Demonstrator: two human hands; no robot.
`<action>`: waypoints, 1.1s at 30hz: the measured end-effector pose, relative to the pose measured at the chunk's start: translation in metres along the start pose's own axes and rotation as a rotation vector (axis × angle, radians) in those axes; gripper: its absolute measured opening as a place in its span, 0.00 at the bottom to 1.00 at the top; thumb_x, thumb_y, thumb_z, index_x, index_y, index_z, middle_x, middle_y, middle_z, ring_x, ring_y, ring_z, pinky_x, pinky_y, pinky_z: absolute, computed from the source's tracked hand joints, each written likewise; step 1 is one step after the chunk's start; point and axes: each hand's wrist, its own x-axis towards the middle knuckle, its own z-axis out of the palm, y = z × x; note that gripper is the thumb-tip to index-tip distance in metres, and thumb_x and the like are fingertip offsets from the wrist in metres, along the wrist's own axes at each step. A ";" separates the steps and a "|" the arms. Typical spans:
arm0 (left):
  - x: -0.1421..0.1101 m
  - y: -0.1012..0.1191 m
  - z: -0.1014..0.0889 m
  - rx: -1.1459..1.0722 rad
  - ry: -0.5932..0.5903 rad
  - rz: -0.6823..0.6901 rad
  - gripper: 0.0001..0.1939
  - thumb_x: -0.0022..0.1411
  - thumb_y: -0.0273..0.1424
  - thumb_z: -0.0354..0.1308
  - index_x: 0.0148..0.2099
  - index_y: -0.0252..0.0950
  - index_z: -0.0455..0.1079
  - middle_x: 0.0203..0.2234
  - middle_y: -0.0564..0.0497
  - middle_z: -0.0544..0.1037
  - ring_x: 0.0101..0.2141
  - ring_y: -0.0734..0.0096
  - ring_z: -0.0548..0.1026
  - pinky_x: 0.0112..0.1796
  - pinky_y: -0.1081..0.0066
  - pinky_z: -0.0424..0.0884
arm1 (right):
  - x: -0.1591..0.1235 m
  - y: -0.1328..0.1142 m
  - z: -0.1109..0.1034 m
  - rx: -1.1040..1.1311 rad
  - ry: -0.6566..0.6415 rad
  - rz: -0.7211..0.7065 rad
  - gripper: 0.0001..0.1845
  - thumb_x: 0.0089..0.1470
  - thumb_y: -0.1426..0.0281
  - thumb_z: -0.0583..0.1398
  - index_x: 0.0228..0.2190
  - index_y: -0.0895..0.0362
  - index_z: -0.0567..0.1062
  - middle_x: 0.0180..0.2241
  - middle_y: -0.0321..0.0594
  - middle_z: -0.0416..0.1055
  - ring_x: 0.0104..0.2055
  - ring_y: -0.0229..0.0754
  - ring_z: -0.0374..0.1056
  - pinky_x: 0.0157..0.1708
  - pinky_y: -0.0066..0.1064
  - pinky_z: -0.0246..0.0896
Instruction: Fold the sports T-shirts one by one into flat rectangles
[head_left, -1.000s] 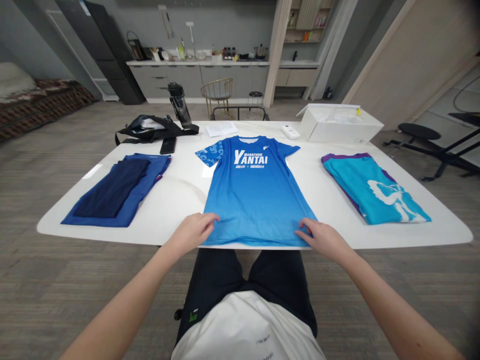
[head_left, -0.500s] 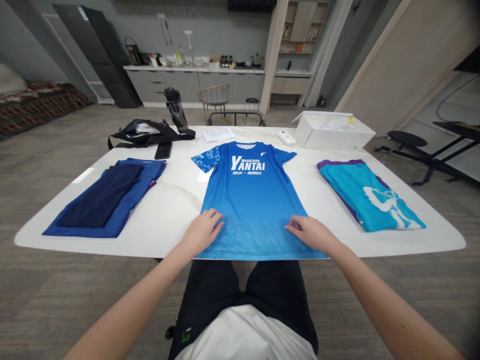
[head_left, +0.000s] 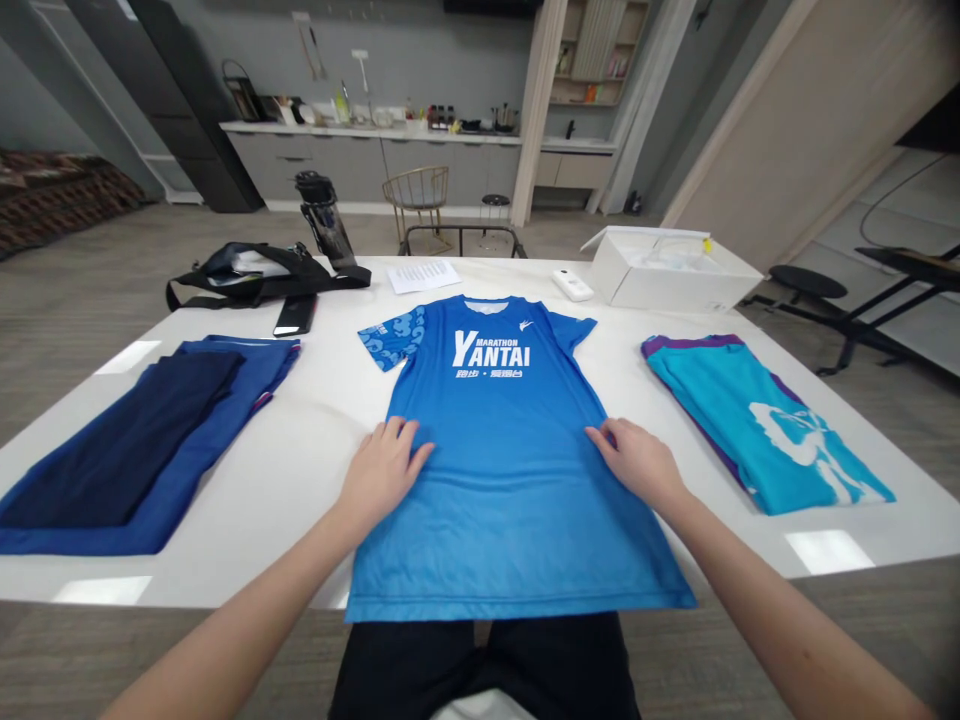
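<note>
A blue T-shirt [head_left: 502, 440] printed "MARATHON YANTAI" lies flat, front up, in the middle of a white table [head_left: 315, 440]. My left hand [head_left: 382, 470] rests flat on the shirt's left side at about waist height, fingers spread. My right hand [head_left: 637, 460] lies flat on its right side, fingers stretched out. Neither hand holds anything. The shirt's hem reaches the table's near edge.
Folded dark blue garments [head_left: 142, 440] lie at the left, a folded teal and purple shirt [head_left: 757, 420] at the right. Behind are a black bag [head_left: 247, 272], a phone [head_left: 295, 315], a dark bottle [head_left: 322, 215], a sheet of paper [head_left: 424, 275], a white remote [head_left: 572, 284] and an open white box [head_left: 675, 270].
Both hands have slid from the hem up the shirt toward its middle, staying flat on the cloth. The view has moved closer over the table.
</note>
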 end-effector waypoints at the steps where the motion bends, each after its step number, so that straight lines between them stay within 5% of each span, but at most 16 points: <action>1: 0.020 -0.005 0.001 -0.009 0.015 -0.004 0.19 0.74 0.43 0.46 0.56 0.37 0.67 0.49 0.41 0.73 0.47 0.54 0.73 0.47 0.58 0.72 | 0.020 -0.003 -0.001 0.027 0.047 -0.034 0.21 0.68 0.52 0.50 0.35 0.52 0.73 0.39 0.43 0.77 0.41 0.50 0.73 0.37 0.38 0.65; 6: 0.142 -0.016 0.022 -0.030 0.054 0.007 0.17 0.73 0.37 0.48 0.58 0.36 0.67 0.54 0.40 0.72 0.53 0.52 0.72 0.51 0.58 0.71 | 0.147 -0.028 0.008 0.148 0.176 -0.256 0.18 0.66 0.57 0.54 0.47 0.54 0.75 0.53 0.50 0.73 0.55 0.55 0.68 0.54 0.46 0.63; 11: 0.220 -0.041 0.057 -0.080 0.012 -0.116 0.28 0.74 0.42 0.44 0.68 0.33 0.60 0.65 0.35 0.64 0.64 0.49 0.64 0.58 0.56 0.66 | 0.231 -0.025 0.016 0.116 0.060 -0.235 0.28 0.68 0.54 0.49 0.62 0.54 0.66 0.65 0.50 0.63 0.65 0.57 0.60 0.61 0.54 0.55; 14: 0.232 -0.073 0.075 -0.103 -0.066 -0.253 0.35 0.74 0.47 0.40 0.73 0.29 0.51 0.68 0.32 0.61 0.66 0.47 0.61 0.62 0.52 0.61 | 0.239 -0.002 0.013 0.019 -0.025 -0.215 0.29 0.70 0.52 0.45 0.64 0.51 0.64 0.62 0.49 0.67 0.61 0.57 0.63 0.57 0.53 0.56; 17: 0.228 -0.101 0.084 -0.119 -0.137 -0.294 0.39 0.73 0.51 0.36 0.74 0.29 0.52 0.70 0.35 0.58 0.69 0.46 0.55 0.66 0.49 0.54 | 0.228 0.029 0.006 -0.144 -0.063 -0.178 0.31 0.71 0.52 0.41 0.53 0.54 0.75 0.51 0.51 0.76 0.54 0.57 0.68 0.53 0.52 0.57; 20: 0.220 -0.118 0.084 -0.141 -0.189 -0.317 0.40 0.72 0.55 0.34 0.74 0.34 0.53 0.72 0.41 0.54 0.71 0.49 0.50 0.68 0.47 0.49 | 0.211 0.058 -0.002 -0.336 -0.057 -0.004 0.35 0.70 0.52 0.42 0.39 0.60 0.81 0.40 0.59 0.78 0.50 0.60 0.70 0.51 0.54 0.56; 23: 0.217 -0.123 0.076 -0.140 -0.226 -0.341 0.40 0.71 0.56 0.33 0.73 0.37 0.56 0.72 0.41 0.54 0.71 0.48 0.52 0.67 0.45 0.50 | 0.203 0.074 -0.011 -0.476 0.028 0.228 0.30 0.68 0.57 0.49 0.37 0.66 0.82 0.42 0.67 0.77 0.52 0.66 0.68 0.50 0.56 0.55; 26: 0.224 -0.118 0.069 -0.123 -0.200 -0.376 0.40 0.71 0.55 0.34 0.70 0.34 0.60 0.70 0.36 0.59 0.68 0.44 0.59 0.65 0.45 0.55 | 0.211 0.063 -0.015 -0.385 0.092 0.226 0.25 0.67 0.64 0.50 0.43 0.68 0.81 0.49 0.70 0.74 0.55 0.66 0.67 0.51 0.54 0.58; 30: 0.246 -0.102 0.071 -0.152 -0.161 -0.362 0.40 0.72 0.52 0.35 0.72 0.28 0.56 0.69 0.32 0.60 0.67 0.42 0.59 0.64 0.46 0.57 | 0.246 0.019 0.000 0.046 0.004 0.012 0.30 0.69 0.56 0.45 0.58 0.60 0.74 0.59 0.57 0.71 0.60 0.57 0.66 0.59 0.45 0.59; 33: 0.265 -0.095 0.081 -0.185 -0.241 -0.411 0.40 0.71 0.53 0.33 0.73 0.32 0.54 0.72 0.35 0.54 0.70 0.41 0.52 0.65 0.41 0.52 | 0.274 -0.006 0.023 0.142 -0.141 0.149 0.39 0.67 0.45 0.40 0.67 0.53 0.63 0.68 0.52 0.58 0.67 0.62 0.57 0.63 0.61 0.50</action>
